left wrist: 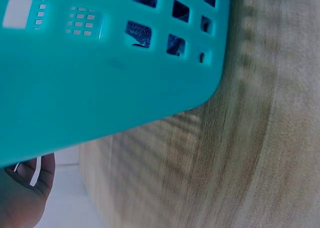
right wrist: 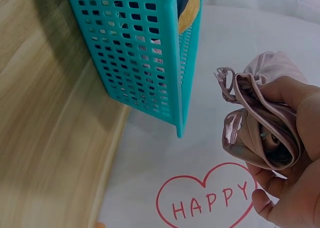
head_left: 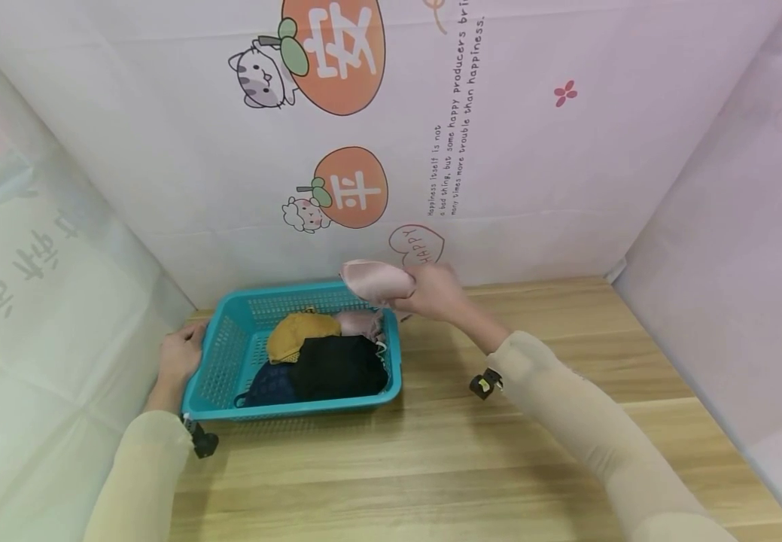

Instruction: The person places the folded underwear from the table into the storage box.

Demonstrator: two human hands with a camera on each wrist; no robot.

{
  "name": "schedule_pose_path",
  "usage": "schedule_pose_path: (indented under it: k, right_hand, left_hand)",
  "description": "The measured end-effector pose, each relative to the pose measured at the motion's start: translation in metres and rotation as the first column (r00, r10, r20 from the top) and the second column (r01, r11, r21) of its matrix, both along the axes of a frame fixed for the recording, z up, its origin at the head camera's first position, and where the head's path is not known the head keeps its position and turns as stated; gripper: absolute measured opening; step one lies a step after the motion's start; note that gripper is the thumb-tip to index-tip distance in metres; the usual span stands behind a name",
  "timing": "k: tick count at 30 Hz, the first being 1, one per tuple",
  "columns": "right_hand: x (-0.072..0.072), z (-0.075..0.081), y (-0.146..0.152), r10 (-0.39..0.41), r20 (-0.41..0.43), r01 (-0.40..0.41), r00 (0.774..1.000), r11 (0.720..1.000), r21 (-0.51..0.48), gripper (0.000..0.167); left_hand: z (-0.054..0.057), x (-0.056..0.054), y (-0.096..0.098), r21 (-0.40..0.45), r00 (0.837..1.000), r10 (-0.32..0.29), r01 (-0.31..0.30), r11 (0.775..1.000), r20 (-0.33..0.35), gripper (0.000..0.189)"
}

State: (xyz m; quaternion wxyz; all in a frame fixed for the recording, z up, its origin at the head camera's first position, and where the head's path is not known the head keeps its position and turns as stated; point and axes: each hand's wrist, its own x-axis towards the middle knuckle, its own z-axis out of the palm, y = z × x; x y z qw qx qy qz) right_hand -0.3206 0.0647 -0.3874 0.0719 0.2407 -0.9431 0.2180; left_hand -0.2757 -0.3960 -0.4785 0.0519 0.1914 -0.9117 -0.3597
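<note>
A folded pink satin bra (head_left: 377, 282) is gripped in my right hand (head_left: 434, 292), above the back right corner of a teal plastic basket (head_left: 296, 409). In the right wrist view the bra (right wrist: 262, 123) is bunched between thumb and fingers, a thin strap hanging from its edge. My left hand (head_left: 182, 352) holds the basket's left rim; in the left wrist view its curled fingers (left wrist: 46, 175) show beside the rim. Inside the basket lie a mustard bra (head_left: 302, 335), a black folded piece (head_left: 339, 369), a navy piece (head_left: 270, 385) and another pink piece (head_left: 361, 324).
The basket stands on a wood-grain table (head_left: 431, 467), at its back left. A white printed sheet (head_left: 533, 188) rises behind, with more sheeting at both sides. Small black wrist cameras (head_left: 484, 384) hang below each sleeve.
</note>
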Motion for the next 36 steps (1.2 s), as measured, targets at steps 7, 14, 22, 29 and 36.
schedule_pose_path:
  k: [7,14,22,29,36]
  right_hand:
    - [-0.002,-0.003,-0.01,0.021,-0.002,-0.021,1.0,1.0,0.009,0.034]
    - [-0.005,-0.005,-0.018,0.043,-0.013,-0.043,0.999,0.999,0.01,0.034]
    - [-0.007,-0.007,-0.03,0.051,0.025,-0.051,0.998,0.999,0.011,0.032]
    - [-0.011,-0.007,-0.043,0.077,0.028,-0.078,0.997,0.997,0.028,0.031]
    - [-0.015,-0.008,-0.056,0.07,0.031,-0.072,0.997,0.996,0.055,0.032]
  left_hand:
    - [-0.001,0.0,-0.001,-0.006,1.0,-0.009,0.009,1.0,0.0,0.058]
    - [-0.001,0.0,-0.001,-0.012,1.0,-0.002,0.002,1.0,-0.002,0.057]
    - [0.0,0.001,-0.002,-0.028,1.0,-0.012,0.012,1.0,-0.017,0.056]
    - [0.001,0.001,0.0,-0.029,1.0,-0.009,0.009,1.0,-0.017,0.054]
    - [0.001,0.002,-0.001,-0.042,1.0,-0.009,0.008,0.999,-0.022,0.054]
